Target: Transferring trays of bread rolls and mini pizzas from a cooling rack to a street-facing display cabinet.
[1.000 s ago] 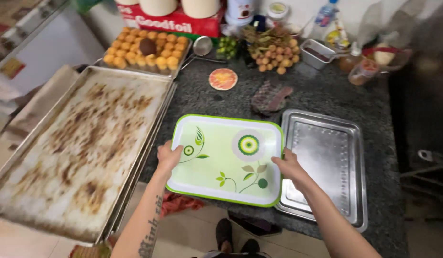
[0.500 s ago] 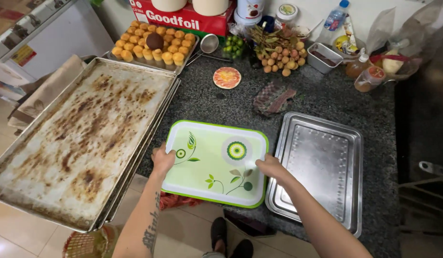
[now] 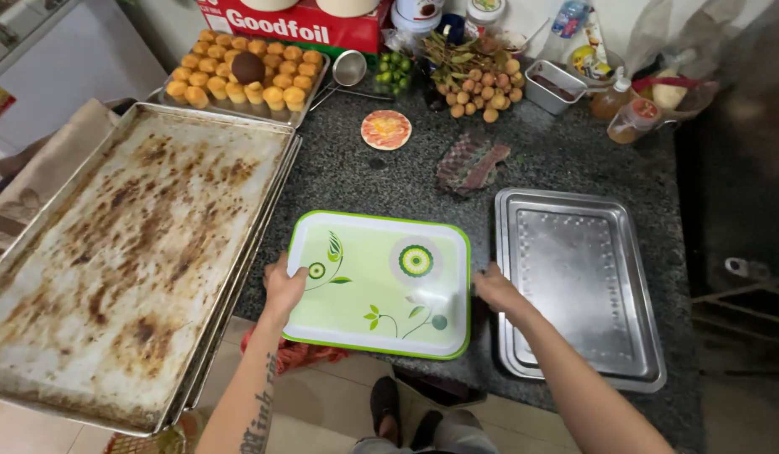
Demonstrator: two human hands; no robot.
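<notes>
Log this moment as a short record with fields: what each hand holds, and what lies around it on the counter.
left hand: grips the left edge of the green tray, thumb on top
right hand: grips the tray's right edge
green tray: white-rimmed, flower pattern, empty, over the front edge of the dark counter
to the left: large stained baking sheet
to the right: empty steel tray
behind: small golden cakes on a tray, round lid, folded cloth, bunch of brown fruit
</notes>
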